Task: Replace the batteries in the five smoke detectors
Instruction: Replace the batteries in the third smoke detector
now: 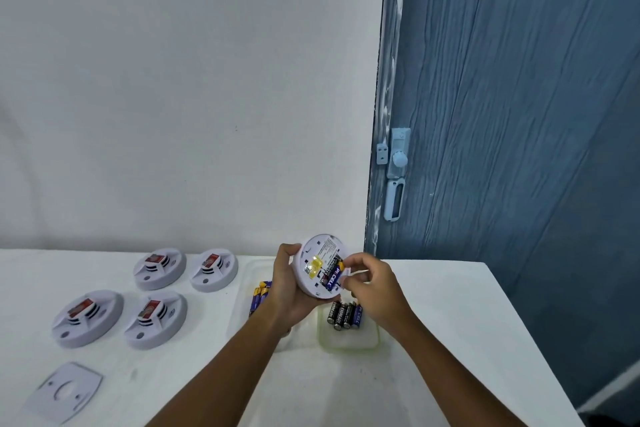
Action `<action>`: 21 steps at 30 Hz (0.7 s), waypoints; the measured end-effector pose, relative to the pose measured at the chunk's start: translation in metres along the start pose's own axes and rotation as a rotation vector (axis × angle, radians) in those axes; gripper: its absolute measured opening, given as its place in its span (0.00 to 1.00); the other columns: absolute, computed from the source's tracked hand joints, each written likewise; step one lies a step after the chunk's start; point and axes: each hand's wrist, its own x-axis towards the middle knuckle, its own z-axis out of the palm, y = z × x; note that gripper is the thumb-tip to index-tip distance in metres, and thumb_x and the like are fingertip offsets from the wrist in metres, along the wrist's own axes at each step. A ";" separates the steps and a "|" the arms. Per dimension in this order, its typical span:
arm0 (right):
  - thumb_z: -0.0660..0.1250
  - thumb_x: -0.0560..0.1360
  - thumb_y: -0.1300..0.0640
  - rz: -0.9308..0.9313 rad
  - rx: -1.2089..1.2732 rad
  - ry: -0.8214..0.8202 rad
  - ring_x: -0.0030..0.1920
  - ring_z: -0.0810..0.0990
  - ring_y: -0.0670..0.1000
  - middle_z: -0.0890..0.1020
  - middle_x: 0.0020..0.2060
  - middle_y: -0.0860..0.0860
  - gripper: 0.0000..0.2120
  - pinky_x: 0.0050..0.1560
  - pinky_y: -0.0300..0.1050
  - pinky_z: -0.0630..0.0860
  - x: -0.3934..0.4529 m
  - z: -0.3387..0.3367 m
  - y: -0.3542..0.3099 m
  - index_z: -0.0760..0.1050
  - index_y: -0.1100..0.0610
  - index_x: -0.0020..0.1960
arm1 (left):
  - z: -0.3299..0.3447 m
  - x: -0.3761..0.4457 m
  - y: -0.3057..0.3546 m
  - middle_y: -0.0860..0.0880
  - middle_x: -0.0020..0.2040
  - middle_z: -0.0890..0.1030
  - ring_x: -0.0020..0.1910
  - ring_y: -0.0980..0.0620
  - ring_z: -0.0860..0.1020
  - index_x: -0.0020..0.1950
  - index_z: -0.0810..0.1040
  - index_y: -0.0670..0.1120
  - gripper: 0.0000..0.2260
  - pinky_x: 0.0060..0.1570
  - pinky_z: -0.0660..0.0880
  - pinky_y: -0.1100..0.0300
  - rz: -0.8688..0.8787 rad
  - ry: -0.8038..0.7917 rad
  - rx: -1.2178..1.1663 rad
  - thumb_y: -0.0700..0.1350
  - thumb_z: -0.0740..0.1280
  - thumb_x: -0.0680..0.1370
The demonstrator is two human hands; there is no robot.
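Smoke detector (317, 265) held up, back open.
Round and white, tilted toward the camera, with blue batteries (332, 276) seated in its compartment, probably two. Four more detectors (159, 269) lie face-up on the left.

Lower centre: left hand (289, 291) grips upturned detector (320, 265); right hand (372, 286) pinches a battery (333, 277) in its bay.
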 end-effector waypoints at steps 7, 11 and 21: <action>0.75 0.70 0.61 0.045 0.069 0.016 0.32 0.81 0.41 0.81 0.32 0.49 0.10 0.33 0.37 0.74 0.005 -0.002 0.002 0.75 0.63 0.44 | 0.007 0.000 -0.011 0.38 0.50 0.81 0.48 0.43 0.76 0.52 0.83 0.43 0.24 0.50 0.71 0.49 0.037 0.038 -0.027 0.57 0.55 0.73; 0.75 0.70 0.63 0.039 0.103 0.015 0.33 0.82 0.46 0.82 0.32 0.52 0.10 0.33 0.41 0.76 0.002 -0.006 0.004 0.73 0.62 0.40 | 0.011 -0.001 -0.015 0.38 0.48 0.82 0.47 0.43 0.77 0.54 0.81 0.42 0.24 0.48 0.72 0.50 0.044 0.053 -0.026 0.56 0.53 0.76; 0.76 0.68 0.64 -0.157 0.013 0.264 0.36 0.80 0.47 0.81 0.33 0.52 0.09 0.37 0.40 0.79 -0.006 0.003 0.001 0.76 0.59 0.37 | 0.008 0.006 -0.017 0.39 0.46 0.83 0.47 0.43 0.76 0.54 0.81 0.43 0.24 0.48 0.70 0.49 0.068 0.087 0.034 0.56 0.52 0.77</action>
